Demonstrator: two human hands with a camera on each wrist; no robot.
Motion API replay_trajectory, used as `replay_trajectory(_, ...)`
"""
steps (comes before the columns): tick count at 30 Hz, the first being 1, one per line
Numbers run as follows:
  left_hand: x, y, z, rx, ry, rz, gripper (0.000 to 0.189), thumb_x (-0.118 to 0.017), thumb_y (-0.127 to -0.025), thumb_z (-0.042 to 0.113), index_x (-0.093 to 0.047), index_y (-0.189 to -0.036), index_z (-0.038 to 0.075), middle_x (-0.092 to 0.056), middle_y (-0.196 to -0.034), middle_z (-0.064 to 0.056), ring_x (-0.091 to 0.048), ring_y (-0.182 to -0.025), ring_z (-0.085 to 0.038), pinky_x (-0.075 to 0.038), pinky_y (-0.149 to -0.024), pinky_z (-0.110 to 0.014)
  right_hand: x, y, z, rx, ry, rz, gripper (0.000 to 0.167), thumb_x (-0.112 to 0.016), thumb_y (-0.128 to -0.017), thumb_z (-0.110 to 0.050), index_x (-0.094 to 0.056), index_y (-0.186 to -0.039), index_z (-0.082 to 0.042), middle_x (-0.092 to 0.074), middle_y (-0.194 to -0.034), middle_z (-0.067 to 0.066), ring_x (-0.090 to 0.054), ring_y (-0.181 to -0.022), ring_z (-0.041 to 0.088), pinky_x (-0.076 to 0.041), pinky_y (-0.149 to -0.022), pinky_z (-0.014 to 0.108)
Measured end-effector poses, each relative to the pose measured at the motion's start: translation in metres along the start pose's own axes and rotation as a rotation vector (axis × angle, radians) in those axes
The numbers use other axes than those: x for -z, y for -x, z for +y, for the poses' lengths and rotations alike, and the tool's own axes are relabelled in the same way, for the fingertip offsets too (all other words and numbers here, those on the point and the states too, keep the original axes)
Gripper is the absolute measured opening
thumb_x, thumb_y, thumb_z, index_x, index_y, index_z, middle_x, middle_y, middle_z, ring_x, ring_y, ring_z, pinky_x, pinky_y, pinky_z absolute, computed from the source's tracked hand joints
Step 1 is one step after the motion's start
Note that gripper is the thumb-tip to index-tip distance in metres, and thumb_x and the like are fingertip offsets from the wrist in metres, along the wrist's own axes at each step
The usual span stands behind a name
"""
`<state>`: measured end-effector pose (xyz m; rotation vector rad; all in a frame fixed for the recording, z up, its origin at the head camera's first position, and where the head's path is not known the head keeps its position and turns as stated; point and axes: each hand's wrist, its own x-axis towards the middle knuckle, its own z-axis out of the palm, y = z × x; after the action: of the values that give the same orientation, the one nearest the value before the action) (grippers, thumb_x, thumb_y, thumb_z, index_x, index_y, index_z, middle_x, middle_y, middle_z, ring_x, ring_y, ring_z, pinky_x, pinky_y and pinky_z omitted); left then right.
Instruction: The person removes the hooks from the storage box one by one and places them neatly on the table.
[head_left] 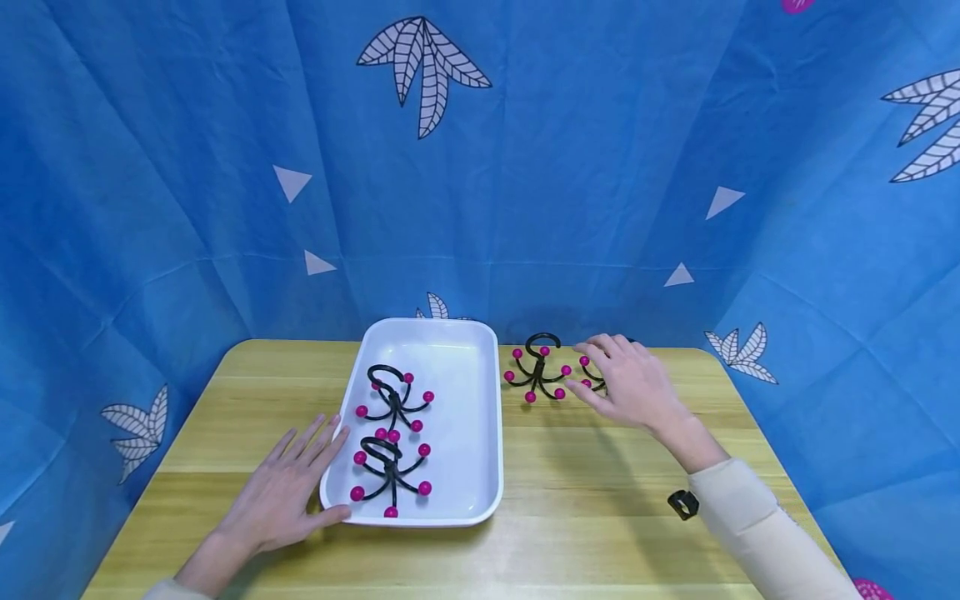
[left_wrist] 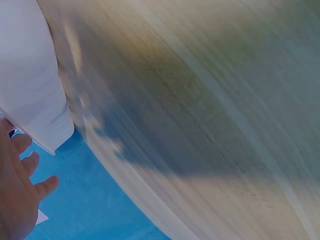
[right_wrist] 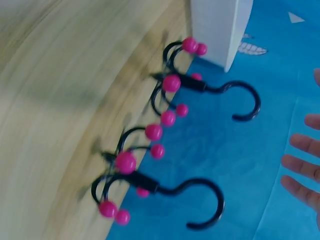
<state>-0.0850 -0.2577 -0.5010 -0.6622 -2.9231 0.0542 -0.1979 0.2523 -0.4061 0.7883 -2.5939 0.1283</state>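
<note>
Your right hand (head_left: 633, 379) is up over the back right of the wooden table (head_left: 577, 508), fingers loose and reaching, nothing between them! Below it stands the outer black hook (right_wrist: 142, 181), pink-tipped arms fanned out, crook pointing up, and the right wrist view shows clear air between your fingers and it. Just beside it, toward the white tray (head_left: 497, 417), the inner black hook (head_left: 538, 368) stands the same way. This looks like a pick-up in the making, so play it neatly: go for the bare stem or the crook, not the pink balls (they look round and smooth, a poor hold for a pinch). Bring thumb and forefinger in from opposite sides, then lift straight up before any sideways travel, because those splayed arms could well snag the neighbour.

Over on the other side, your left hand (head_left: 288, 492) lies spread at the tray's near left corner, fingers extended over the rim, thumb at the front edge, gripping nothing. A light press there should steady it; a shove might slide the tray. Inside sit two more, the far tray hook (head_left: 393, 402) and the near tray hook (head_left: 390, 471), both along the left side, so close that you can't tell whether they touch.
</note>
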Motion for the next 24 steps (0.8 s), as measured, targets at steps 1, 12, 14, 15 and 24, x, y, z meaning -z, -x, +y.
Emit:
replay_trajectory(1, 0.0, 0.0, 0.0, 0.0, -0.001, 0.0, 0.107, -0.06, -0.085, 0.083, -0.041, -0.162, 0.011, -0.039, -0.171, -0.015, -0.037, -0.158, -0.039, -0.034, -0.128, -0.06, -0.001, -0.001, -0.004, 0.003, -0.004, 0.01, 0.058, -0.074, -0.09, -0.05, -0.07, -0.133, -0.01, -0.073, -0.124, 0.013, -0.071, -0.107, 0.035, -0.062, -0.086, 0.049)
replay_trajectory(12, 0.0, -0.001, 0.0, -0.003, -0.002, 0.01, 0.107, -0.06, -0.085, 0.083, -0.042, -0.161, 0.01, -0.04, -0.17, -0.016, -0.037, -0.157, -0.04, -0.037, -0.126, -0.061, -0.018, -0.012, -0.051, 0.037, -0.056, 0.039, 0.063, -0.065, -0.095, -0.058, -0.068, -0.136, -0.011, -0.072, -0.128, 0.012, -0.07, -0.116, 0.035, -0.061, -0.094, 0.052)
replay_trajectory(14, 0.0, 0.0, 0.001, -0.006, -0.002, 0.024, 0.107, -0.06, -0.084, 0.084, -0.043, -0.161, 0.01, -0.041, -0.169, -0.016, -0.039, -0.156, -0.04, -0.038, -0.125, -0.061, -0.021, -0.014, -0.059, 0.034, -0.069, 0.032, 0.062, -0.067, -0.094, -0.057, -0.067, -0.137, -0.012, -0.072, -0.13, 0.013, -0.07, -0.117, 0.036, -0.062, -0.092, 0.053)
replay_trajectory(15, -0.001, 0.0, 0.001, -0.008, -0.002, 0.031, 0.107, -0.06, -0.084, 0.084, -0.043, -0.161, 0.01, -0.042, -0.168, -0.016, -0.04, -0.156, -0.04, -0.038, -0.125, -0.061, -0.022, -0.014, -0.064, 0.033, -0.073, 0.026, 0.062, -0.068, -0.093, -0.056, -0.067, -0.138, -0.013, -0.071, -0.131, 0.013, -0.07, -0.118, 0.036, -0.062, -0.091, 0.053)
replay_trajectory(24, 0.0, 0.0, 0.0, -0.009, -0.012, 0.043, 0.107, -0.061, -0.084, 0.083, -0.043, -0.161, 0.011, -0.043, -0.168, -0.016, -0.04, -0.156, -0.039, -0.04, -0.124, -0.061, -0.03, -0.02, -0.105, 0.105, -0.111, 0.011, 0.063, -0.062, -0.097, -0.062, -0.066, -0.14, -0.017, -0.072, -0.131, 0.009, -0.071, -0.115, 0.03, -0.063, -0.089, 0.046)
